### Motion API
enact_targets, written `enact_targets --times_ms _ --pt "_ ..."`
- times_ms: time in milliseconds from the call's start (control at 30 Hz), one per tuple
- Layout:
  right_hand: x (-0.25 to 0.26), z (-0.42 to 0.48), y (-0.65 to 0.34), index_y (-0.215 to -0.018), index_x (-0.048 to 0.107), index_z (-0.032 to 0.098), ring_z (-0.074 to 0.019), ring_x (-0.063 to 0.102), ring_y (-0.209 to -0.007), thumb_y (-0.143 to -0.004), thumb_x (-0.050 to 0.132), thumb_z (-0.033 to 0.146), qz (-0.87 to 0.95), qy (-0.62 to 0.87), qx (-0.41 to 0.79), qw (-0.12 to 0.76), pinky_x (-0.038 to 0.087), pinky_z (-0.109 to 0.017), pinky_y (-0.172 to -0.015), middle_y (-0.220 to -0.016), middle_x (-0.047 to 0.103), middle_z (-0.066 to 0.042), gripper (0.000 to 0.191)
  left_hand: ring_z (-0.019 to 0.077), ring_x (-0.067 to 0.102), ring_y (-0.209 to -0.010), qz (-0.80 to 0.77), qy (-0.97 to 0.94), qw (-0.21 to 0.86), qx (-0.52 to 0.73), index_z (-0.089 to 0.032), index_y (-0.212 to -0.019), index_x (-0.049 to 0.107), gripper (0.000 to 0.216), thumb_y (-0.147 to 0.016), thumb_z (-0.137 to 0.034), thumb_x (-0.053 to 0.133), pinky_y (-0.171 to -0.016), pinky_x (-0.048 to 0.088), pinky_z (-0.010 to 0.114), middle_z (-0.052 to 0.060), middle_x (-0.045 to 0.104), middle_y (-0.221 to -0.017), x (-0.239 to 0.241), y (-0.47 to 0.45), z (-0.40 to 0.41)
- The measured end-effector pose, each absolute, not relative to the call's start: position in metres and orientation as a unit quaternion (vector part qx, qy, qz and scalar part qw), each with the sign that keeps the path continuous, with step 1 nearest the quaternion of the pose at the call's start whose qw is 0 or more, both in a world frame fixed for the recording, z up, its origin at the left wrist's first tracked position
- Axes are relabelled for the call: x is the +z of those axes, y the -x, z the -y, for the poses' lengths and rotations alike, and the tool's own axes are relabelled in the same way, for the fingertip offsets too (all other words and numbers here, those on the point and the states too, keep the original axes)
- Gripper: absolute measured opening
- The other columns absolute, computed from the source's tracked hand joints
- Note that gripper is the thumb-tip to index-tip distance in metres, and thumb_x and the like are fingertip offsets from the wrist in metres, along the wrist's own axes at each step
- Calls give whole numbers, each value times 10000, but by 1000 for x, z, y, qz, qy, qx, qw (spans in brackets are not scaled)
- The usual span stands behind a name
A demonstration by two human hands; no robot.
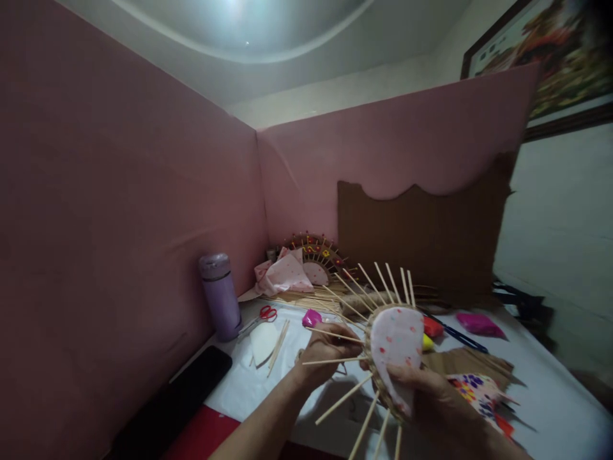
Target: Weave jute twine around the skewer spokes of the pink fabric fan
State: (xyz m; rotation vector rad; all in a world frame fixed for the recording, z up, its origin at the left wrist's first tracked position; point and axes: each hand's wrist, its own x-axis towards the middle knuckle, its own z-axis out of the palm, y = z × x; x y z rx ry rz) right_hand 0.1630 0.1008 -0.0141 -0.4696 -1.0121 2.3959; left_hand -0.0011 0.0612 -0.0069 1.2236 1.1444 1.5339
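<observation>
A half-round craft piece [398,338] covered in white cloth with small red prints is held up over the table. Thin wooden sticks [342,399] fan out from its curved edge, which has a brown cord-like rim. My right hand [428,390] grips the piece by its lower right, thumb lying on the cloth and the other fingers hidden behind. At the left rim, among the sticks, my left hand [328,348] has its fingers curled together. What they pinch is hidden, though a thin strand shows just below them.
On the left stand a purple bottle [220,300] and a black phone-like slab [201,377]. Red-handled scissors [267,313] and a white cut shape [263,344] lie nearby. Behind are a decorated fan-shaped piece [316,255], a twine roll [357,303] and brown cardboard [416,236].
</observation>
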Motion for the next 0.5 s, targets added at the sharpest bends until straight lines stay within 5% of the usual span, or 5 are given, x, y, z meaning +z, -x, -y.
enact_targets --times_ms 500 --pt "-12 -104 -161 -805 631 73 -72 454 -466 -601 659 192 407 128 870 245 318 -204 -465 -595 594 -43 238 124 520 -556 -480 -486 413 603 -111 -601 659 136 -553 -199 750 -549 398 244 18 603 -587 1 -1 -62"
